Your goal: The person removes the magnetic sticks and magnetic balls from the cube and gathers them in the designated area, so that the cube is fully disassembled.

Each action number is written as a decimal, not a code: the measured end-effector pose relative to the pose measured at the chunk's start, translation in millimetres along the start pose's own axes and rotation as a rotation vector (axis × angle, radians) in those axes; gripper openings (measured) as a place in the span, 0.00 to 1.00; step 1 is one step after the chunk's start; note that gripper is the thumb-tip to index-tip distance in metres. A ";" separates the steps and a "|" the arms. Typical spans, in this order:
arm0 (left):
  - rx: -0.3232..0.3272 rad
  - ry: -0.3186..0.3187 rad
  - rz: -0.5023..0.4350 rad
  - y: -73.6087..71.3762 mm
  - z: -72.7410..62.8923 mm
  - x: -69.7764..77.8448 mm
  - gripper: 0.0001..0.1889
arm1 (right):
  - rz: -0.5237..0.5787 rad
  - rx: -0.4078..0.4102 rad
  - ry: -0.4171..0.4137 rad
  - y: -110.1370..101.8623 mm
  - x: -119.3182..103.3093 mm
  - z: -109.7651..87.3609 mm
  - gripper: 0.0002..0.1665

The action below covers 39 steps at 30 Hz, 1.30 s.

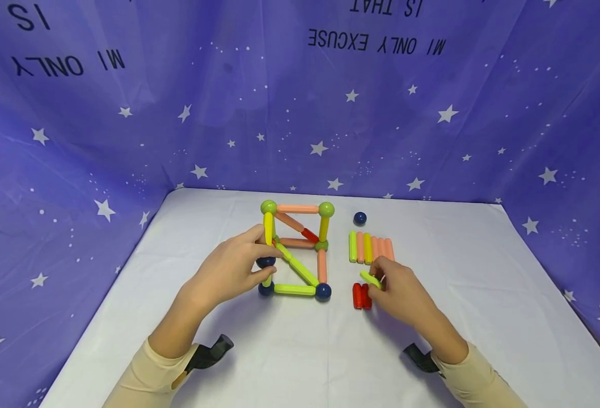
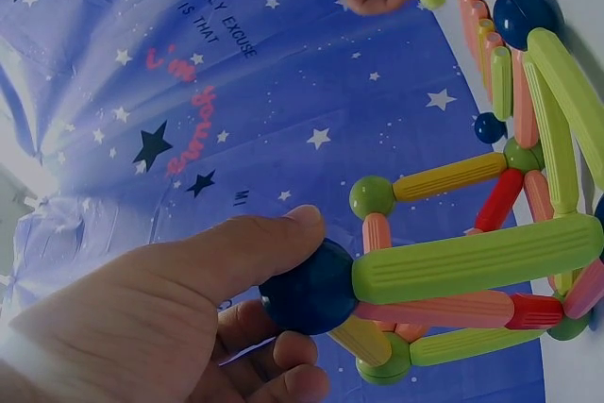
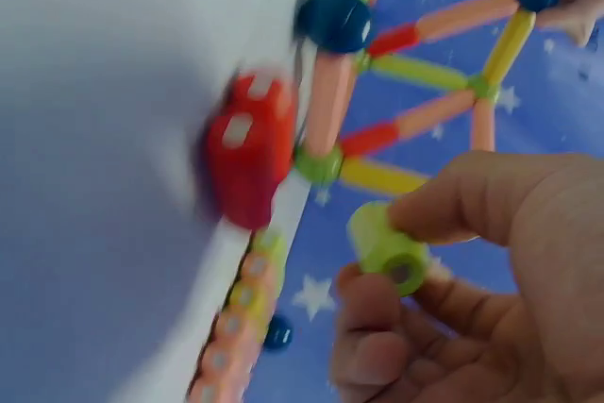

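A frame of magnetic building sticks and balls stands on the table, with green balls (image 1: 326, 209) at the back and dark blue balls (image 1: 322, 292) at the front. My left hand (image 1: 223, 269) pinches a dark blue ball (image 2: 307, 290) at the upper front left corner, thumb on one side and fingers on the other. That ball tops an upright green stick (image 2: 472, 257) and also joins a yellow stick (image 1: 268, 228). To the right of the frame, my right hand (image 1: 404, 292) holds a short light-green stick (image 3: 382, 243) between thumb and fingers, above the table.
Behind my right hand lies a row of loose green, pink and yellow sticks (image 1: 367, 248). Red sticks (image 1: 362, 296) lie just left of that hand. A loose dark blue ball (image 1: 360, 218) rests farther back. A starry purple cloth (image 1: 290, 113) hangs behind the white table (image 1: 300, 351).
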<state>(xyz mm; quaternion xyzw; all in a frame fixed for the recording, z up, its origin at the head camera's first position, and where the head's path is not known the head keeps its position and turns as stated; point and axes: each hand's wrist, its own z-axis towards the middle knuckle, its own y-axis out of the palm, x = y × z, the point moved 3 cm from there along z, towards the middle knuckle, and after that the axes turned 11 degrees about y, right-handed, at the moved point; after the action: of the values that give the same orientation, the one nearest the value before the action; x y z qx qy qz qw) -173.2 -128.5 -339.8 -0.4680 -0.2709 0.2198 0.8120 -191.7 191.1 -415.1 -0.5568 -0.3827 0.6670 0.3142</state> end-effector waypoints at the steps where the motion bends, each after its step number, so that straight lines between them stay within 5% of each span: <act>1: 0.000 0.000 -0.001 0.3 0.1 0.0 0.12 | -0.017 -0.011 0.043 -1.7 6.3 -0.2 0.11; 8: -0.002 -0.004 -0.006 0.7 0.4 -0.1 0.12 | -0.077 -0.148 0.212 2.5 31.6 -7.7 0.11; 20: 0.004 -0.003 -0.013 0.1 -0.1 -1.0 0.12 | -0.026 -0.203 0.212 5.0 23.3 -2.6 0.04; 27: -0.005 -0.011 -0.010 0.4 0.6 -1.1 0.12 | -0.050 -0.075 0.101 -11.7 -3.1 22.7 0.08; 33: -0.004 -0.011 -0.012 -0.4 -0.7 -2.3 0.12 | -0.016 0.062 -0.100 -17.9 -51.0 62.1 0.22; 39: -0.006 -0.001 -0.020 0.0 0.1 -1.3 0.12 | -0.017 0.084 -0.202 -13.5 -85.0 99.6 0.28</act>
<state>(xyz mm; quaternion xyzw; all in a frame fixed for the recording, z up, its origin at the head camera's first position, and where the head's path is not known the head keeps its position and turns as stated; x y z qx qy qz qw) -174.2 -129.2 -340.1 -0.4675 -0.2765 0.2110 0.8127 -274.3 110.2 -352.2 -0.4698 -0.3887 0.7325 0.3028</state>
